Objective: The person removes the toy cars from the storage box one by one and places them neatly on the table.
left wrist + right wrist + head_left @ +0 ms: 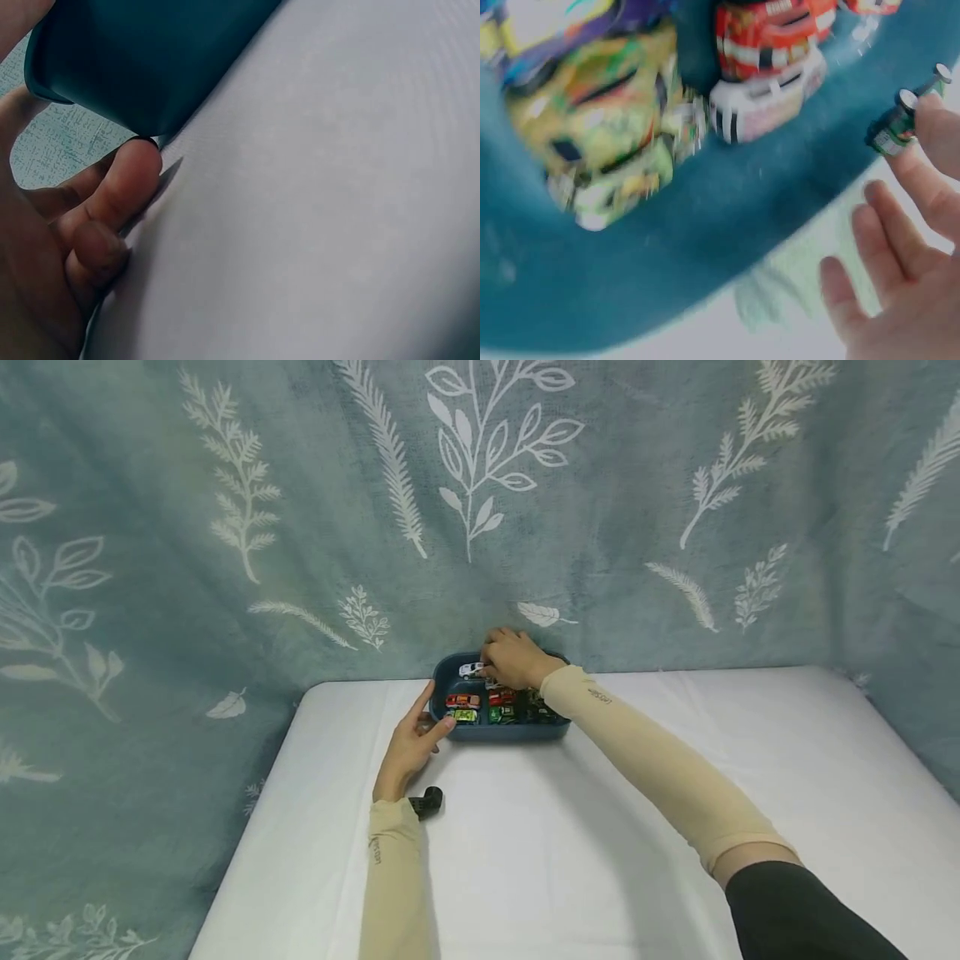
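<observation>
A dark blue tray (508, 734) of small toy cars stands at the table's back edge. My left hand (408, 747) holds its left end, thumb at the front rim; in the left wrist view curled fingers (131, 180) touch the tray's lower corner. Over the tray's back part, my right hand (513, 658) pinches a small dark green toy car (891, 133), wheels showing, between thumb and fingertips. Inside lie a white car (470, 671), an orange car (462, 701), a yellow-green car (462, 716), a red car (501, 697) and a green car (501, 715). The right forearm hides the tray's right part.
A white cloth covers the table (525, 860). A leaf-patterned grey-green curtain (600, 568) hangs directly behind the tray. On the left wrist sits a black camera (427, 802). The right wrist view shows a yellow patterned car (600, 105), blurred.
</observation>
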`<state>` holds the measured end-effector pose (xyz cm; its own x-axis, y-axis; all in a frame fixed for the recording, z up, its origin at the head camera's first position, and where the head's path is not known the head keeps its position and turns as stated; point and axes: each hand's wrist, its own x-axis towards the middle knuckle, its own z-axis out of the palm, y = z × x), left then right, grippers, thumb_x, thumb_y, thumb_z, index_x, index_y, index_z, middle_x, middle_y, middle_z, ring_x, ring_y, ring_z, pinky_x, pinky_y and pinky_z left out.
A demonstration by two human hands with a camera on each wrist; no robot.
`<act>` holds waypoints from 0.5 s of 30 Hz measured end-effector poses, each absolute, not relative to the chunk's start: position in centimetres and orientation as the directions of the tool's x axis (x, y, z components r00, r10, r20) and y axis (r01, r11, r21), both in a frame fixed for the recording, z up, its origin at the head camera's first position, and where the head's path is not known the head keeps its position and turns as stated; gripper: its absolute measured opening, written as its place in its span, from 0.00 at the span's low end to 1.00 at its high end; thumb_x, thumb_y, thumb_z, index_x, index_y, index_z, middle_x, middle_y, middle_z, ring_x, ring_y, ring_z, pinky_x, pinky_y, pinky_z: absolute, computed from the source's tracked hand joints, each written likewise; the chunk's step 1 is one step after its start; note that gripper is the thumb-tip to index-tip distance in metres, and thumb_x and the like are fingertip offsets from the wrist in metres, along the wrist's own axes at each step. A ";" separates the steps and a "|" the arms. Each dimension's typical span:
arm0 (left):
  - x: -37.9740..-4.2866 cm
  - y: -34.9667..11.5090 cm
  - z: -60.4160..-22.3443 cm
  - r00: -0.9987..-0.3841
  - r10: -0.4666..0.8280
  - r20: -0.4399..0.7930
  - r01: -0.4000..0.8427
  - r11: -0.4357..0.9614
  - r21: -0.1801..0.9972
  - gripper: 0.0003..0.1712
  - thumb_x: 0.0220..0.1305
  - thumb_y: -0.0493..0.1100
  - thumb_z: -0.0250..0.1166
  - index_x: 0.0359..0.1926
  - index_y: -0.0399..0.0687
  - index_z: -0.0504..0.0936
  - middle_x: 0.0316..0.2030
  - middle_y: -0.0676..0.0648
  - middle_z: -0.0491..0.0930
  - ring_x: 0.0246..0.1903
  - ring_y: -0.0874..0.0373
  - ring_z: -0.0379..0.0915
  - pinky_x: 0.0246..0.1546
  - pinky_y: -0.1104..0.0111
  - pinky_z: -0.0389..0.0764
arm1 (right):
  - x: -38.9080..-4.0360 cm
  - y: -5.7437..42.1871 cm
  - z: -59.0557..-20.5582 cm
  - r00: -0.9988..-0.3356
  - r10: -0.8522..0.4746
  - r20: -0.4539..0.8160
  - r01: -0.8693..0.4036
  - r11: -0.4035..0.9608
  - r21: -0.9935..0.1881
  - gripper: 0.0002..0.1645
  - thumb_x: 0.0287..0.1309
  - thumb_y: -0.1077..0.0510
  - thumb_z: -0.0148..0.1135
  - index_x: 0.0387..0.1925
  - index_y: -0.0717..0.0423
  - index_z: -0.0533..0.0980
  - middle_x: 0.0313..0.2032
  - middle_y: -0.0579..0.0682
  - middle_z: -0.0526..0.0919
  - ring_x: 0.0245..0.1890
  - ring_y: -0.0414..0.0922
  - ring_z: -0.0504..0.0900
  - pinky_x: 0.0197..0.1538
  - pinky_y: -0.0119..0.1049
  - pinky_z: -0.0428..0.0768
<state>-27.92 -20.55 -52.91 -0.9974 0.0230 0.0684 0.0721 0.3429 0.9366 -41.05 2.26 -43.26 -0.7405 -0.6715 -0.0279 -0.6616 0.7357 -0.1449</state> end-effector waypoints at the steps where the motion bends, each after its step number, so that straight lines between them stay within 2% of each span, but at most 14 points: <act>1: -27.8 -20.5 -52.9 -0.998 0.020 0.064 0.066 0.347 0.936 0.47 0.73 0.52 0.71 0.85 0.71 0.56 0.48 0.37 0.79 0.25 0.57 0.73 0.28 0.68 0.79 | -40.9 2.7 -42.8 -0.732 -0.682 -0.003 -0.674 0.724 -0.144 0.18 0.79 0.46 0.60 0.56 0.53 0.84 0.65 0.57 0.77 0.68 0.58 0.72 0.71 0.61 0.71; 6: -27.6 -20.7 -53.0 -0.997 0.013 0.070 0.070 0.353 0.933 0.47 0.73 0.51 0.71 0.85 0.69 0.57 0.48 0.37 0.79 0.24 0.57 0.73 0.28 0.68 0.78 | -40.4 5.4 -40.4 -0.678 -0.728 0.099 -0.735 0.668 -0.121 0.17 0.79 0.52 0.60 0.57 0.60 0.82 0.57 0.59 0.83 0.58 0.58 0.80 0.64 0.54 0.78; 10: -27.6 -20.6 -53.1 -0.997 0.021 0.077 0.080 0.348 0.934 0.47 0.73 0.50 0.71 0.85 0.68 0.58 0.46 0.37 0.78 0.24 0.56 0.73 0.28 0.67 0.79 | -40.0 8.7 -39.1 -0.693 -0.715 0.095 -0.720 0.680 -0.139 0.17 0.79 0.56 0.60 0.59 0.63 0.81 0.55 0.61 0.84 0.58 0.60 0.82 0.63 0.55 0.79; 15: -27.6 -20.4 -53.0 -0.997 0.034 0.072 0.079 0.340 0.937 0.47 0.73 0.51 0.71 0.84 0.68 0.58 0.49 0.36 0.77 0.25 0.55 0.74 0.29 0.67 0.79 | -39.4 13.7 -38.6 -0.740 -0.671 0.053 -0.671 0.728 -0.142 0.17 0.78 0.57 0.60 0.59 0.64 0.80 0.54 0.62 0.84 0.56 0.61 0.81 0.60 0.56 0.80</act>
<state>-27.59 -20.37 -52.96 -0.9968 0.0345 0.0718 0.0792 0.3395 0.9373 -39.37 13.72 -38.63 -0.7397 -0.6709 0.0532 -0.6706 0.7281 -0.1420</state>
